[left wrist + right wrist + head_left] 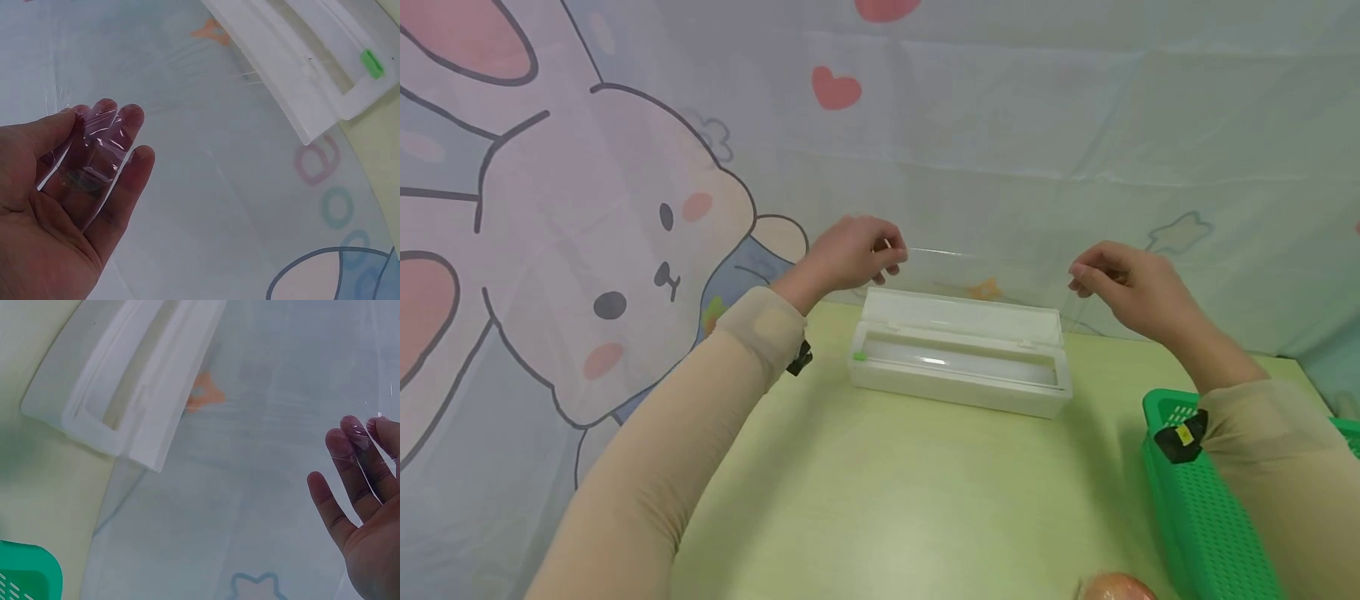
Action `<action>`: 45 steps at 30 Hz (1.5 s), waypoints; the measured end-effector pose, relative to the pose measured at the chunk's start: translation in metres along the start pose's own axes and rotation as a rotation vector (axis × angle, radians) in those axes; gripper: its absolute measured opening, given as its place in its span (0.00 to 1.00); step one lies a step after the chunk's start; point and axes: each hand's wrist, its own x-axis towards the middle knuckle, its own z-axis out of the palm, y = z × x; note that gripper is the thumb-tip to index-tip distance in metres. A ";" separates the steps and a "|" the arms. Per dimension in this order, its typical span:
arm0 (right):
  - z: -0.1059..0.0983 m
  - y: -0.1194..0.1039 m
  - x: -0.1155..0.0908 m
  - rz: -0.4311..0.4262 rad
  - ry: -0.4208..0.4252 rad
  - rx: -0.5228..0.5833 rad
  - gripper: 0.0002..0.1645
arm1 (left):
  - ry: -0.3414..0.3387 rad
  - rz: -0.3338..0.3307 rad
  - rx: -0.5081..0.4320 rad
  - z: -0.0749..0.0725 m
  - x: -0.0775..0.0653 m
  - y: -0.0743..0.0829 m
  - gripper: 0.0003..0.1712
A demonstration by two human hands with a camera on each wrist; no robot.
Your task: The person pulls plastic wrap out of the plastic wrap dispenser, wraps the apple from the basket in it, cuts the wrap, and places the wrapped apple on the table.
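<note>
Behind a pale green table (895,500) hangs a cloth (1000,133) printed with a rabbit. Clear film (103,150) stretches above and behind a white box (958,389) — its lid raised — with the left hand (857,250) and right hand (1142,287) each pinching a corner between thumb and fingers. Its lower edge is hard to make out. Near the right forearm sits a green basket (1213,517).

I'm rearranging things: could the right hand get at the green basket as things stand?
Probably yes: the green basket stands near the right forearm, with nothing visible blocking it. But the right hand pinches clear film, so that grip would likely need releasing.
</note>
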 end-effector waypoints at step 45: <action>-0.031 -0.034 -0.053 -0.206 0.136 -0.045 0.06 | 0.060 0.188 0.028 -0.025 -0.057 0.031 0.09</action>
